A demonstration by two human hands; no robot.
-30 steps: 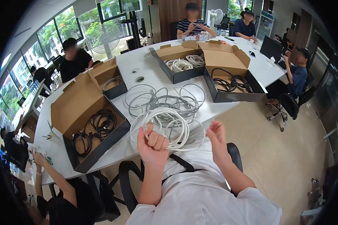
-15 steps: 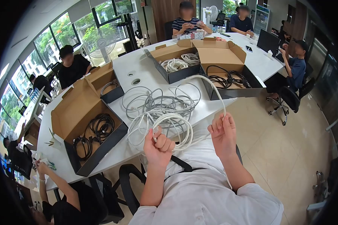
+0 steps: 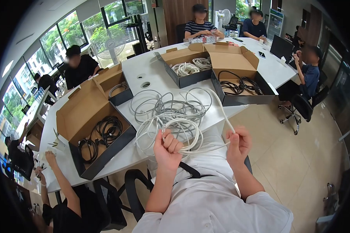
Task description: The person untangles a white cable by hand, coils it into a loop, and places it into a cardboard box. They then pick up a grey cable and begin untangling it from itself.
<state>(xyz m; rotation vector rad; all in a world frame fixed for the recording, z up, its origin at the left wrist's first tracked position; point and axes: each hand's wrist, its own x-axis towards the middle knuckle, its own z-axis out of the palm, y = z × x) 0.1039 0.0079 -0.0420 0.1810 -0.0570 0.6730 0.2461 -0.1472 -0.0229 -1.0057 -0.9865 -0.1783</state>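
Left hand [image 3: 168, 151]: curled into a fist round loops of white cable [image 3: 224, 111], network type by the look. Loops lie at the near edge of the table [image 3: 144, 64], partly hidden by the fist. Right hand [image 3: 238, 147]: off past the edge, thumb and fingers pinched on a strand, apparently the same cable, arcing down from the pile. A lower run leads back toward the loops.

Step, as judged: winding the strand into a hand-held coil. A further turn would call for the right hand to bring slack across to the left fist, left grip kept firm.

Around, left to right: co-worker's hand [image 3: 50, 158] at the table's near-left side; large black box [image 3: 109, 159] with black power cords [image 3: 109, 130]; smaller box [image 3: 121, 98] just beyond, grey cable inside; grey cable tangle [image 3: 175, 110] right behind the loops; far box [image 3: 189, 80] with white coils [image 3: 186, 68]; right-hand box [image 3: 245, 101] with black cords, near the strand.

In the way: the grey tangle, close against the white loops, could snag.
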